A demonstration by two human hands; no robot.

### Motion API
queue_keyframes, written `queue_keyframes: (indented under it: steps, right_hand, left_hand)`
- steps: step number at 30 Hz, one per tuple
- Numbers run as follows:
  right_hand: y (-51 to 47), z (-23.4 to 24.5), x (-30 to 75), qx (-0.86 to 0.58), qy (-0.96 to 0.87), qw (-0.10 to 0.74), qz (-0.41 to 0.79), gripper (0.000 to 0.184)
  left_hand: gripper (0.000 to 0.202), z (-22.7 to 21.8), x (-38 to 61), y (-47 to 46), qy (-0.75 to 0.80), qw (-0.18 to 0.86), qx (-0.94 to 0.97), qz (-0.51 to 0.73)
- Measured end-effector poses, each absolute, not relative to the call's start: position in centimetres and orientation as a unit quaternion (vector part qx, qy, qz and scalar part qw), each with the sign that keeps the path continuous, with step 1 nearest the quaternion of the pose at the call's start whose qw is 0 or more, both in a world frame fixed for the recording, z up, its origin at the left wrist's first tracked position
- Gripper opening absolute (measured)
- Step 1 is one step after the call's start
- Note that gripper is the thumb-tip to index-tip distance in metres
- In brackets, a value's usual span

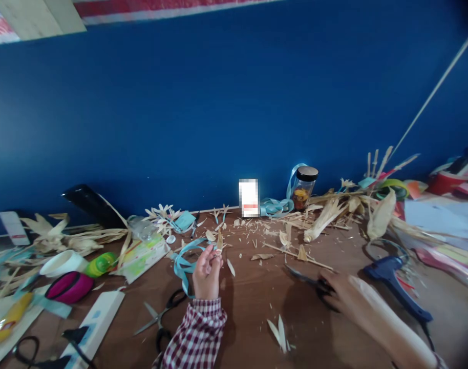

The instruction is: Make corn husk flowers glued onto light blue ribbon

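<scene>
My left hand (208,271) is closed in a pinch on a small pointed strip of dried husk (219,239), which stands up from the fingertips. A light blue ribbon (185,261) lies in loops just beside that hand. To the right, my right hand (343,293) is closed around the dark handles of a pair of scissors (303,275), low over the table; their blades point left and away from me. Below the two hands lie cut husk petals (280,333). A second pair of scissors (159,316) rests with blades spread, left of my left sleeve.
A blue glue gun (397,287) lies to the right of my right hand. At the back stand a lidded jar (305,188) and dried husks (326,218) among scraps. On the left are a white power strip (98,323), a magenta ring (69,287) and a white roll (63,263).
</scene>
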State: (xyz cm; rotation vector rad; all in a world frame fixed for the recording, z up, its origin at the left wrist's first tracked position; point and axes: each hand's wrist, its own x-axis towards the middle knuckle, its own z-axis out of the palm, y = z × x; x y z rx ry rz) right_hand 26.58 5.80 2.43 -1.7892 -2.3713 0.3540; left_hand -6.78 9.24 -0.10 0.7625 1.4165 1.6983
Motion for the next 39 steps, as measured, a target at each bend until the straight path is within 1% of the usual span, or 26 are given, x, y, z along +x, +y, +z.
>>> queue_keyframes:
  steps: [3, 7, 11, 12, 14, 15, 18, 21, 23, 27, 29, 31, 35, 39]
  right_hand:
    - [5.8, 2.1, 26.6, -0.599, -0.789, 0.071, 0.117, 0.028]
    - [5.6, 2.3, 26.4, -0.613, -0.783, 0.064, 0.086, 0.025]
    - [5.3, 3.1, 26.6, -0.591, -0.799, 0.073, 0.079, 0.026]
    - [5.3, 3.5, 26.5, -0.589, -0.801, 0.077, 0.072, 0.024]
    - [5.3, 4.6, 26.1, -0.595, -0.796, 0.092, 0.057, 0.013]
    - [5.3, 5.3, 25.8, -0.604, -0.788, 0.107, 0.050, 0.011]
    - [5.2, 6.9, 24.5, -0.618, -0.767, 0.169, 0.039, 0.018]
    - [4.9, 7.4, 22.8, -0.601, -0.773, 0.196, 0.060, 0.016]
    - [4.4, 7.1, 21.6, -0.575, -0.794, 0.177, 0.081, 0.013]
    - [3.1, 5.2, 19.6, -0.507, -0.849, 0.083, 0.122, 0.008]
    - [2.3, 4.1, 19.1, -0.489, -0.859, 0.060, 0.137, 0.004]
    - [1.6, 3.2, 18.9, -0.489, -0.858, 0.062, 0.145, 0.002]
    - [-0.1, 2.3, 19.2, -0.505, -0.846, 0.075, 0.155, 0.008]
    - [-1.9, 2.2, 19.1, -0.480, -0.854, 0.112, 0.168, 0.010]
  left_hand:
    - [0.048, 0.0, -6.6, 9.0, 0.584, 0.390, 0.313, 0.639]
    - [0.050, 0.4, -6.5, 8.7, 0.625, 0.351, 0.322, 0.619]
    - [0.050, 0.7, -6.4, 8.6, 0.639, 0.295, 0.307, 0.640]
    - [0.049, 0.7, -6.4, 8.6, 0.637, 0.281, 0.308, 0.649]
    - [0.048, 0.6, -6.4, 8.7, 0.631, 0.259, 0.315, 0.660]
    - [0.047, 0.6, -6.3, 8.7, 0.629, 0.256, 0.321, 0.660]
    - [0.046, 0.3, -6.2, 8.7, 0.629, 0.261, 0.344, 0.646]
    - [0.043, 0.0, -5.9, 8.5, 0.626, 0.264, 0.378, 0.629]
    - [0.041, -0.1, -5.6, 8.4, 0.623, 0.258, 0.399, 0.622]
    - [0.039, -0.5, -5.0, 8.2, 0.602, 0.254, 0.435, 0.619]
    - [0.038, -0.8, -4.9, 8.1, 0.594, 0.249, 0.457, 0.614]
    - [0.036, -1.0, -4.7, 8.0, 0.589, 0.239, 0.483, 0.603]
    - [0.027, -1.0, -4.3, 7.8, 0.584, 0.245, 0.530, 0.565]
    - [0.025, 0.5, -3.1, 6.4, 0.570, 0.270, 0.574, 0.523]
